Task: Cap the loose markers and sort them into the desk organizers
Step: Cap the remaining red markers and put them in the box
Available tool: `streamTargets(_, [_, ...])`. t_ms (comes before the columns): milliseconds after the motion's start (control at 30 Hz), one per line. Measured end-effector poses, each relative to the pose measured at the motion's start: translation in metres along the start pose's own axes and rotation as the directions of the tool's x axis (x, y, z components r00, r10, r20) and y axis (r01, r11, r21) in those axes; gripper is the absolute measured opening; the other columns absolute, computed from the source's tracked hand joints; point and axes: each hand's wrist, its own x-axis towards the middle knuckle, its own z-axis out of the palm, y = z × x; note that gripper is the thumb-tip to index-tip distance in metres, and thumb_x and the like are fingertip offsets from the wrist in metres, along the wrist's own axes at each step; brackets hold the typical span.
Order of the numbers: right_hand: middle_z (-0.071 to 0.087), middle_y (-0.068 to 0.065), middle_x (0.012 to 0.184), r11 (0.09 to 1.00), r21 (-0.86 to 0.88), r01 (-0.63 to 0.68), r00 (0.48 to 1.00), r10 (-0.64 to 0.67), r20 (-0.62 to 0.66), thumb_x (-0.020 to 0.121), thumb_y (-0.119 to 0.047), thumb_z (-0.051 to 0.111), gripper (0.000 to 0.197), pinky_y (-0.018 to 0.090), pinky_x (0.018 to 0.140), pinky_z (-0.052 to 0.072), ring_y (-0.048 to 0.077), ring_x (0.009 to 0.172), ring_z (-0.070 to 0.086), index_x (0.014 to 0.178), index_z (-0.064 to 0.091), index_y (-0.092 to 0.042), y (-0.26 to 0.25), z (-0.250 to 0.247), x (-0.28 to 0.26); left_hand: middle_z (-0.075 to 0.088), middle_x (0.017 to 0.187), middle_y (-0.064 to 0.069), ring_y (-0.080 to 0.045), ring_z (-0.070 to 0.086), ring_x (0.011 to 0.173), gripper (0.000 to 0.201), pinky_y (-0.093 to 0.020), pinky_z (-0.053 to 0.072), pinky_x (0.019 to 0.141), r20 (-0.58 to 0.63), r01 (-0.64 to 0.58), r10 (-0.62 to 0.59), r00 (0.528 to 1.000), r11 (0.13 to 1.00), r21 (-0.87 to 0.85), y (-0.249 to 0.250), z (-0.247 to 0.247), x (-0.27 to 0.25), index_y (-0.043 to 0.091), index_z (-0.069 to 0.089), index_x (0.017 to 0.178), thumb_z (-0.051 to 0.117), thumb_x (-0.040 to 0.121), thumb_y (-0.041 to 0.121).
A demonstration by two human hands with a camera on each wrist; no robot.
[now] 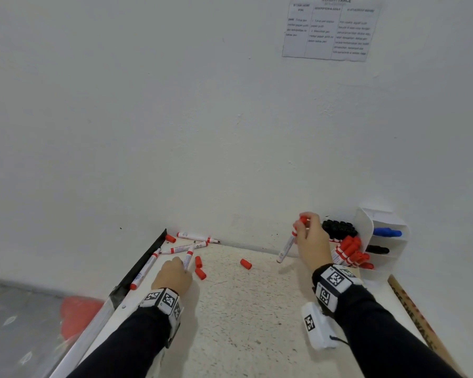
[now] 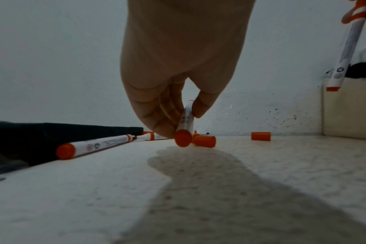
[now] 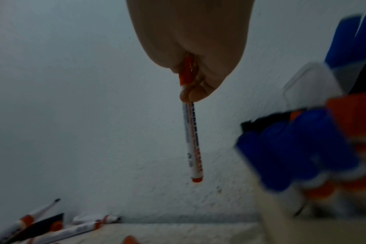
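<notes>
I am holding a capped red marker [image 1: 287, 242] by its cap end in my right hand [image 1: 311, 241], fingers curled round it, so it is hanging tail-down just beside the white organizer [image 1: 366, 227], while my left hand [image 1: 172, 276] is pinching an uncapped marker [image 2: 185, 123] off the table [image 1: 243, 309] near the loose red caps [image 1: 200, 267]. I am judging these markers light, stiff and smooth-barrelled, so I am gripping mid-barrel for capping and up by the cap for dropping in.
</notes>
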Motion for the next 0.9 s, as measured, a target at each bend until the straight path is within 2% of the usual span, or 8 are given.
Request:
streamTargets(67, [0.059,0.006,0.094,0.997,-0.073,0.019,0.998,-0.023,-0.055,0.096,-0.015,0.043,0.018,0.034,0.078,0.050,0.022,0.087,0.059,0.113,0.048,-0.008,-0.003,-0.022,0.009,0.056,0.085,-0.001,-0.015,0.056,0.078,0.017,-0.023,0.045,0.070,-0.005,-0.003,0.002,1.000,0.994,-0.108,0.011,0.003,-0.004,0.012,0.052,0.100,0.044,0.094,0.025])
streamTargets(167, [0.054,0.000,0.086,0.981,-0.193,-0.019,0.986,-0.014,-0.167,0.098,-0.017,0.040,0.014,0.019,0.068,0.040,0.015,0.075,0.052,0.108,0.049,-0.012,-0.001,-0.057,0.015,0.061,0.093,-0.007,-0.023,0.062,0.084,0.021,-0.035,0.056,0.076,-0.006,-0.019,0.018,1.000,0.960,-0.278,0.028,0.011,-0.014,0.008,0.053,0.100,0.049,0.092,0.027])
streamTargets(300, [0.059,0.014,0.099,0.978,-0.178,-0.106,0.971,0.063,-0.229,0.099,-0.020,0.034,0.026,0.032,0.076,0.045,0.025,0.089,0.057,0.120,0.046,-0.009,0.011,-0.081,0.015,0.057,0.092,-0.007,-0.023,0.062,0.079,0.018,-0.032,0.058,0.064,0.014,-0.033,0.041,0.999,0.925,-0.378,0.046,0.023,-0.028,0.009,0.053,0.107,0.049,0.091,0.017])
streamTargets(433, [0.061,0.018,0.098,0.976,-0.194,-0.104,0.958,0.045,-0.284,0.099,-0.018,0.034,0.028,0.033,0.076,0.048,0.028,0.085,0.059,0.123,0.045,-0.008,0.015,-0.092,0.015,0.062,0.104,-0.010,-0.019,0.060,0.082,0.028,-0.029,0.056,0.072,0.031,-0.039,0.055,0.998,0.922,-0.385,0.053,0.036,-0.033,0.006,0.055,0.116,0.053,0.091,0.018])
streamTargets(567, [0.052,0.017,0.113,0.953,-0.293,-0.079,0.981,0.022,-0.193,0.095,-0.005,0.042,0.025,0.024,0.080,0.036,0.026,0.098,0.052,0.117,0.054,-0.002,0.027,-0.089,0.017,0.061,0.116,-0.012,-0.015,0.054,0.084,0.033,-0.022,0.047,0.072,0.024,-0.057,0.071,0.997,0.922,-0.382,0.056,0.039,-0.036,0.006,0.052,0.122,0.053,0.091,0.018])
streamTargets(700, [0.063,0.013,0.097,0.932,-0.344,-0.111,0.987,0.063,-0.148,0.093,-0.005,0.047,0.014,0.029,0.074,0.046,0.027,0.089,0.060,0.101,0.058,-0.005,0.048,-0.080,0.012,0.061,0.117,-0.012,-0.015,0.052,0.084,0.032,-0.020,0.044,0.073,0.019,-0.058,0.071,0.997,0.917,-0.394,0.054,0.037,-0.037,0.006,0.053,0.121,0.054,0.090,0.017])
streamTargets(767, [0.064,0.015,0.105,0.885,-0.451,-0.120,0.993,0.102,-0.064,0.093,-0.009,0.047,0.020,0.034,0.084,0.050,0.028,0.094,0.061,0.107,0.061,-0.005,0.055,-0.076,0.010,0.061,0.117,-0.011,-0.014,0.052,0.084,0.031,-0.019,0.043,0.073,0.016,-0.057,0.070,0.997,0.916,-0.398,0.051,0.035,-0.038,0.006,0.053,0.120,0.054,0.091,0.017])
streamTargets(900, [0.052,0.014,0.128,0.790,-0.608,-0.087,0.992,0.124,0.020,0.093,-0.011,0.045,0.029,0.039,0.106,0.037,0.028,0.119,0.047,0.118,0.059,-0.004,0.050,-0.068,0.011,0.060,0.118,-0.010,-0.013,0.052,0.084,0.030,-0.017,0.042,0.069,0.019,-0.049,0.062,0.998,0.917,-0.395,0.045,0.032,-0.038,0.007,0.053,0.120,0.052,0.092,0.018])
